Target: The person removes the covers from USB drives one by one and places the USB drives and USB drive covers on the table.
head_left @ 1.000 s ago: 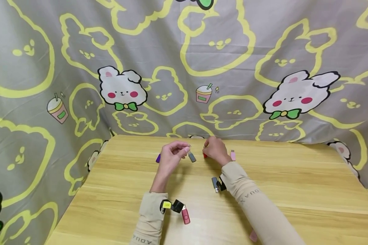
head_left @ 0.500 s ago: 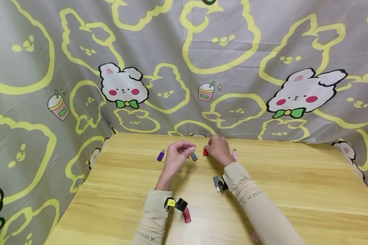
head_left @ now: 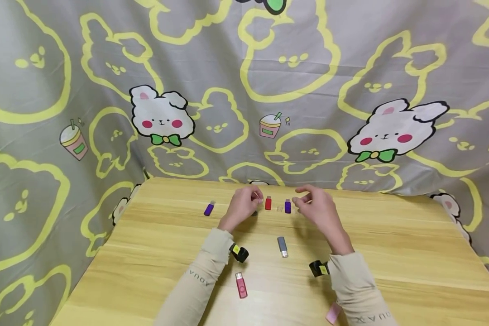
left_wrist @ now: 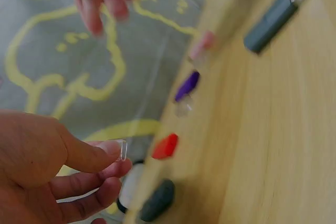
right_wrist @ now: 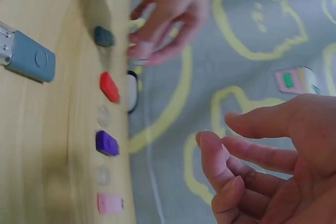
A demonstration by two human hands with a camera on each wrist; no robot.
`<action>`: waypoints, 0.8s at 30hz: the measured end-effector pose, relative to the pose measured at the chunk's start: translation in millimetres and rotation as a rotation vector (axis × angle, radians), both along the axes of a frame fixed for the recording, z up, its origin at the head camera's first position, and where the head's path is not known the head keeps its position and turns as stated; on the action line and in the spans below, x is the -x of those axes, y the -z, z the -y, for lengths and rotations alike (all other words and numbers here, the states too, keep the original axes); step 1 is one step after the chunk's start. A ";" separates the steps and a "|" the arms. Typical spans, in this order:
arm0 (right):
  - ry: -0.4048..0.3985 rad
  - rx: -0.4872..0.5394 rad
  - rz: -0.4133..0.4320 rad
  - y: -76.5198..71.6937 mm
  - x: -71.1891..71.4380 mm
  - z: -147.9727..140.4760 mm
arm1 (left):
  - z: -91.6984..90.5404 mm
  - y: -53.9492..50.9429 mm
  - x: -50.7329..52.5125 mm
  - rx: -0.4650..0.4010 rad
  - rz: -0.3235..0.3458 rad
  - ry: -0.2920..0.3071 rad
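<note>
My left hand (head_left: 243, 206) pinches a small clear cap (left_wrist: 122, 149) between thumb and fingertips, above a dark grey USB stick (left_wrist: 157, 201) that it mostly covers in the head view. Just right of it lies a red USB stick (head_left: 268, 203), then a purple one (head_left: 288, 207). Clear pieces lie on the table on both sides of the purple stick, one of them (head_left: 279, 209) between it and the red. My right hand (head_left: 318, 212) hovers right of the purple stick, fingers loosely bent, holding nothing. A pink stick (right_wrist: 109, 203) is hidden from the head view.
Another purple stick (head_left: 208, 208) lies at the back left of the wooden table (head_left: 155, 253). Nearer are a grey-blue stick (head_left: 283, 247), a pinkish-red one (head_left: 241, 285) and a pink one (head_left: 333, 313) beside the right sleeve. A patterned curtain (head_left: 228, 59) hangs behind.
My right hand has left the red stick and moved right, uncovering the purple stick and clear pieces while covering the pink one. My left hand has moved slightly toward the red stick.
</note>
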State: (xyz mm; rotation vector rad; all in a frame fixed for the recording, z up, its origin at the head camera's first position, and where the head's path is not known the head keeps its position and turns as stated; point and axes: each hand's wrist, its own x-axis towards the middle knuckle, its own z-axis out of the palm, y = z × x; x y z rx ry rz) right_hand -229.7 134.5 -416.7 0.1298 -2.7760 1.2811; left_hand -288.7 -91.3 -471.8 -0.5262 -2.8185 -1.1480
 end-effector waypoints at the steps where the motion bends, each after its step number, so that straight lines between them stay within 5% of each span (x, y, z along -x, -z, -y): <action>1: 0.002 0.013 -0.001 -1.2 -4.3 -3.5 | -0.7 1.2 2.6 0.029 -0.005 -0.006; 14: 0.029 0.101 0.041 10.9 -26.0 -27.8 | -8.5 8.1 13.6 0.218 0.024 -0.057; 24: -0.012 0.084 0.052 20.7 -27.7 -25.9 | -10.1 10.7 9.7 0.206 0.022 -0.066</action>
